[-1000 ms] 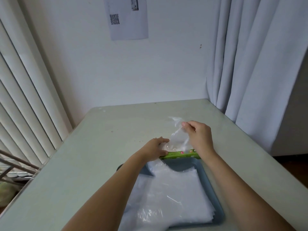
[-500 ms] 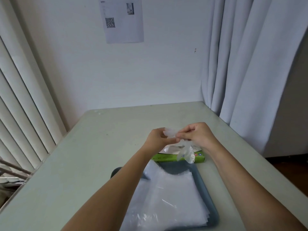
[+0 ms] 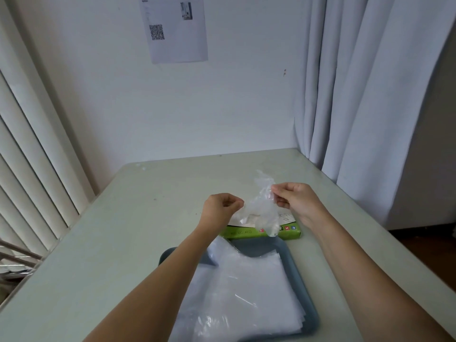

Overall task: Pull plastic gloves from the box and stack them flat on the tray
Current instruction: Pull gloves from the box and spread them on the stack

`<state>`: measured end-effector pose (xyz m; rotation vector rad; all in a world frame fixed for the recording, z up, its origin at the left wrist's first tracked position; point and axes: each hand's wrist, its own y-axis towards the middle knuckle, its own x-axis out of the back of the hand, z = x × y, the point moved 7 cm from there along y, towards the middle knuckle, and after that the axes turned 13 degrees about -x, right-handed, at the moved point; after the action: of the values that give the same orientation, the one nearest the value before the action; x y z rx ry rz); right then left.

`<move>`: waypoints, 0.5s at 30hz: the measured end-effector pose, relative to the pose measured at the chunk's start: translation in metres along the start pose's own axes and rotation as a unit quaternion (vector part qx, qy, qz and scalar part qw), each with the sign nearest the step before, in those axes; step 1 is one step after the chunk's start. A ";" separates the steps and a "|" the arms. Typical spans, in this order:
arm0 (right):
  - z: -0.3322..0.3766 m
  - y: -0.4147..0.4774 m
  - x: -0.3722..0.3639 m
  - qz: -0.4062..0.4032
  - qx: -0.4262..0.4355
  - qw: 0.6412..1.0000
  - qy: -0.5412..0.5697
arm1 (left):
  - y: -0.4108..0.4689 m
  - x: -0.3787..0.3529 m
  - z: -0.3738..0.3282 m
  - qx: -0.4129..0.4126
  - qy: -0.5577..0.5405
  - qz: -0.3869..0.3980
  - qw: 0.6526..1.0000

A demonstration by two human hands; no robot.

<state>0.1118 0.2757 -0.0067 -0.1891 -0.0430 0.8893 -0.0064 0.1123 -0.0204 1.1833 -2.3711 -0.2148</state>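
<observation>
Your hands had drawn apart since half a sec earlier, when they met close together over the box. Your left hand (image 3: 220, 208) and right hand (image 3: 294, 198), fingers curled, each pinched an edge of a clear plastic glove (image 3: 261, 208). It was now spread betw. them in the air above the green box (image 3: 241, 233), no longer hanging bunched. The box lay flat on the table, just beyond the far rim of the blue-grey tray (image 3: 257, 246). In the tray lay a flat stack of gloves (image 3: 246, 292), covering most of it. The pale table (image 3: 123, 230) stood in a corner: white wall w/ a QR-code sheet (image 3: 176, 28), curtain (image 3: 370, 95) at right, vertical blinds (image 3: 29, 169) at left.
</observation>
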 end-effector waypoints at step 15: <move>-0.012 -0.002 -0.005 0.045 -0.039 0.998 -0.025 | -0.004 -0.020 -0.018 -0.015 -0.037 0.030 0.999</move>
<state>0.1120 0.2689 -0.0178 -0.2425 -0.1163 0.9830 0.0157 0.1273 -0.0129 1.1054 -2.4546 -0.2766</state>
